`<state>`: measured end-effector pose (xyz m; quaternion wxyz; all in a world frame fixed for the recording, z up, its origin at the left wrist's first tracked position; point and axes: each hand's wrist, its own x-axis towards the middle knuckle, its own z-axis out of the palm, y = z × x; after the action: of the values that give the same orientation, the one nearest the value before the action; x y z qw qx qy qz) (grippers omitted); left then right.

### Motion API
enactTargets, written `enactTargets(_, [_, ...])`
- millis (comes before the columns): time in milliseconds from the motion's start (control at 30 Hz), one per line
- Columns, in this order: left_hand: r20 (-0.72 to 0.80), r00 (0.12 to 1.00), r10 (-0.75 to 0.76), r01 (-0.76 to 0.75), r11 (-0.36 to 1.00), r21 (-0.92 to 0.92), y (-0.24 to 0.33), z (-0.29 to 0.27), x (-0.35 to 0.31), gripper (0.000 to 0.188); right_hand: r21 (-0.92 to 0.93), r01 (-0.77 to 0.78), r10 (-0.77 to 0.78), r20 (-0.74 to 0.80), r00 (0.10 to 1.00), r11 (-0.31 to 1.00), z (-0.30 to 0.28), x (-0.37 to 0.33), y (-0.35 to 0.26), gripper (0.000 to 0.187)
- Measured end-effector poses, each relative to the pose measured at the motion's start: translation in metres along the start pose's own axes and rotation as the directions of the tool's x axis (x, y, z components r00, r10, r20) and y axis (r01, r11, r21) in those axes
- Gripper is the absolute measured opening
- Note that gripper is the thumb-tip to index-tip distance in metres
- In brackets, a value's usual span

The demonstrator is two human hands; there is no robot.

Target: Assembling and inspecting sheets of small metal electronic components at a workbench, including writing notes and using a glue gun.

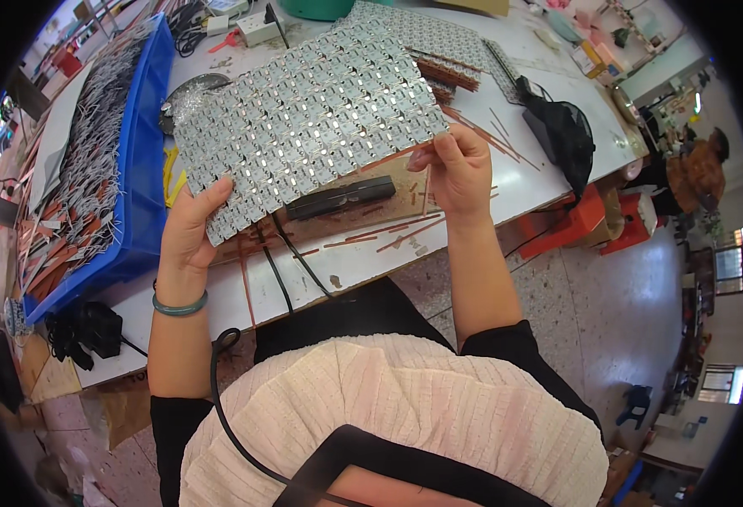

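Note:
Both my hands hold up a large silver panel (304,110) patterned with rows of small circuit pieces, tilted above the table. My left hand (191,224) grips its lower left corner, thumb on top and the other fingers hidden beneath. At the near right corner, my right hand (463,173) is closed on the panel's edge with curled fingers. A thin reddish-brown strip shows along that edge. Below the panel lies a black bar-shaped tool (342,198) on a brown board (411,182), partly covered. Loose reddish-brown strips (409,235) are scattered around it.
A blue bin (139,160) full of cut strips stands at the left. Farther back are more panels (452,38) and a strip bundle (447,74). Black mesh (562,139) hangs over the right edge, above red stools (566,226). Cables (300,258) cross the near edge.

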<state>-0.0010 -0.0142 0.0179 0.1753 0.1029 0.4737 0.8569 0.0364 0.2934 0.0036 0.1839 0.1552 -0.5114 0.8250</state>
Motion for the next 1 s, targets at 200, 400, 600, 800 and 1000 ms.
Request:
enactTargets(200, [-0.063, 0.985, 0.162, -0.146, 0.969, 0.200, 0.004, -0.012, -0.003, 0.051, -0.182, -0.194, 0.198, 0.004, 0.980, 0.964, -0.002, -0.001, 0.001, 0.013])
enactTargets(400, [-0.029, 0.955, 0.297, -0.224, 0.777, 0.588, 0.028, -0.031, -0.008, 0.044, -0.379, -0.302, 0.307, -0.049, 0.951, 0.875, -0.005, 0.007, -0.002, 0.014])
enactTargets(600, [-0.034, 0.989, 0.143, -0.081, 0.723, 0.686, 0.029, -0.028, -0.004, 0.037, -0.772, -0.112, 0.324, 0.126, 0.938, 0.626, -0.013, 0.003, 0.008, 0.018])
enactTargets(800, [-0.034, 0.997, 0.068, -0.020, 0.670, 0.742, 0.030, -0.028, -0.003, 0.036, -0.773, -0.043, 0.227, 0.132, 0.965, 0.632, -0.010, 0.006, 0.003, 0.019])
enactTargets(1000, [-0.023, 0.991, 0.133, -0.075, 0.687, 0.723, 0.027, -0.027, -0.016, 0.037, -0.857, 0.042, 0.309, 0.231, 0.923, 0.514, -0.009, 0.008, 0.001, 0.021])
